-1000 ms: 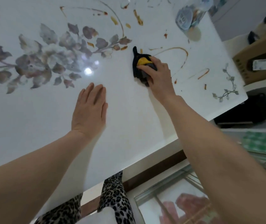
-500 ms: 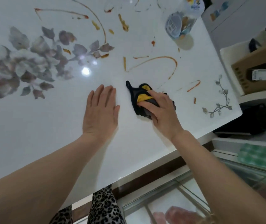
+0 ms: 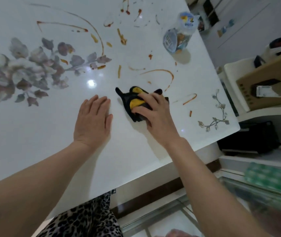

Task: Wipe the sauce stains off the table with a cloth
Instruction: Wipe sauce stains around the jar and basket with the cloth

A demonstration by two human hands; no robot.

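Observation:
A bunched black and yellow cloth (image 3: 127, 100) lies on the white glossy table (image 3: 33, 142), right of centre. My right hand (image 3: 160, 117) grips it from the right, with bent fingers over its top and the thumb at its near side. Just left of the cloth, my left hand (image 3: 92, 122) rests flat on the table, fingers straight and together. Orange-brown sauce stains mark the table beyond the cloth: a curved arc (image 3: 170, 77), a short hooked streak (image 3: 190, 99) to the right, and several smears and lines (image 3: 122, 38) farther back.
A clear plastic jar (image 3: 177, 36) lies tipped at the far right of the table. A printed flower pattern (image 3: 25, 69) covers the left part. The table's right edge (image 3: 235, 117) borders a shelf with a cardboard box (image 3: 264, 88). The near edge sits just behind my wrists.
My right hand has dragged the cloth toward me, away from the curved stain, and it now lies beside my left hand. My left hand stays flat on the table.

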